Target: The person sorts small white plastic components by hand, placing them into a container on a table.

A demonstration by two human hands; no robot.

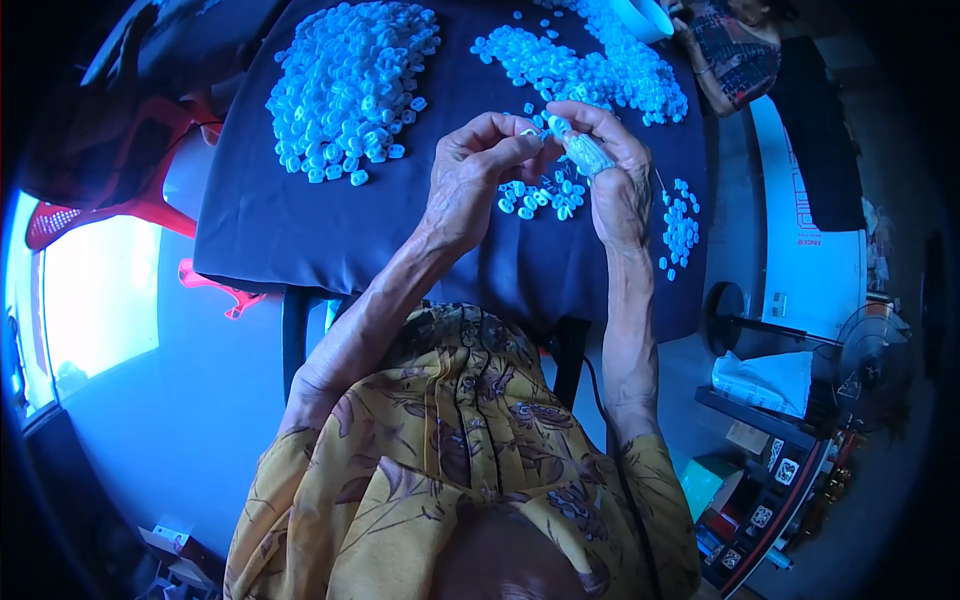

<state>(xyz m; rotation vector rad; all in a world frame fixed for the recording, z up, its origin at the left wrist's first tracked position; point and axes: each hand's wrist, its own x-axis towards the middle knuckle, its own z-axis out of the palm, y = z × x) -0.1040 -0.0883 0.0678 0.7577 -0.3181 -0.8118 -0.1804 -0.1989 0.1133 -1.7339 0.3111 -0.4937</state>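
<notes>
Pinching a small white piece (pixel 531 133), the left hand (pixel 468 165) has its grip closed above the dark surface (pixel 330 230). Beside it, the right hand's (pixel 625 165) grip closes on another white piece (pixel 557 125), its thumb seemingly wrapped in whitish material (pixel 590 155). Red printing (pixel 803 205) marks a white panel (pixel 835 270) at right.

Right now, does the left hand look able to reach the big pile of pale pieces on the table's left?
Probably yes: only dark cloth shows between the left hand and the big pile. It seems to pinch a small piece, though, which it may need to release first.
</notes>
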